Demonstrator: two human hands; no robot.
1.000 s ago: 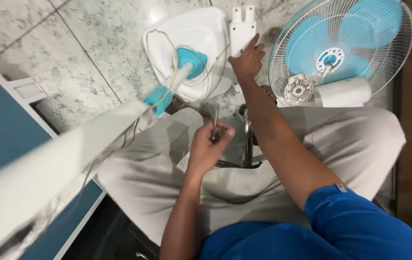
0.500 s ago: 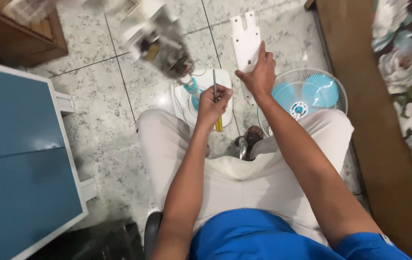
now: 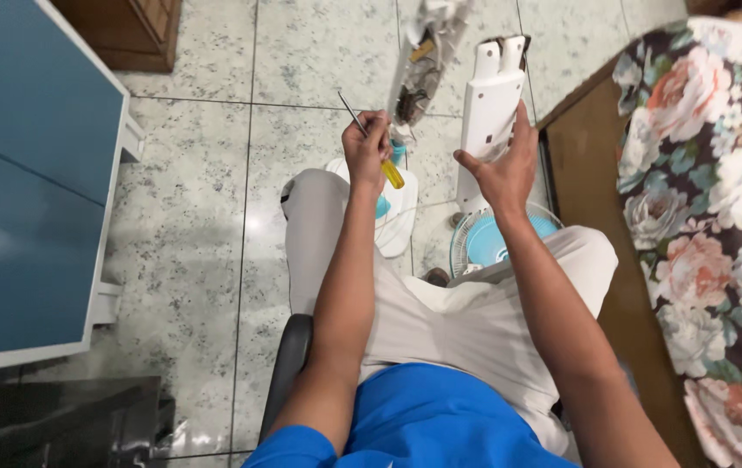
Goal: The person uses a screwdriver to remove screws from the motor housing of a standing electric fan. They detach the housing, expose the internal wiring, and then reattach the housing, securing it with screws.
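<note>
White plastic made up the long cover panel point(image 3: 490, 104) that the person's right hand point(image 3: 503, 173) held upright above the lap, fingers wrapped round its lower end, the grip pressed tight on the panel's edges. Just left of the panel, the left hand point(image 3: 369, 149) was closed round a screwdriver point(image 3: 371, 143) with a yellow handle, its thin metal shaft pointing up and to the left. Between the two hands, a little above them, hung the opened fan body point(image 3: 419, 61), blurred, with wiring and dark parts showing inside; how it was supported could not be told. Below the panel, on the pale speckled tile floor point(image 3: 206, 225), lay the round fan guard with its blue blades point(image 3: 485, 244), partly hidden behind the right knee, and left of that a white fan base point(image 3: 395, 204). Far left of the panel stood a blue-fronted cabinet point(image 3: 29, 173); to the right of it, a floral cushion point(image 3: 718, 199). The panel looked light and stiff, though thin moulded plastic of that kind probably flexes and may crack at its upper prongs, so the flat lower part, where the hand sat, seemed the safer place to take hold. The screwdriver appeared light, and its smooth handle could slip.
</note>
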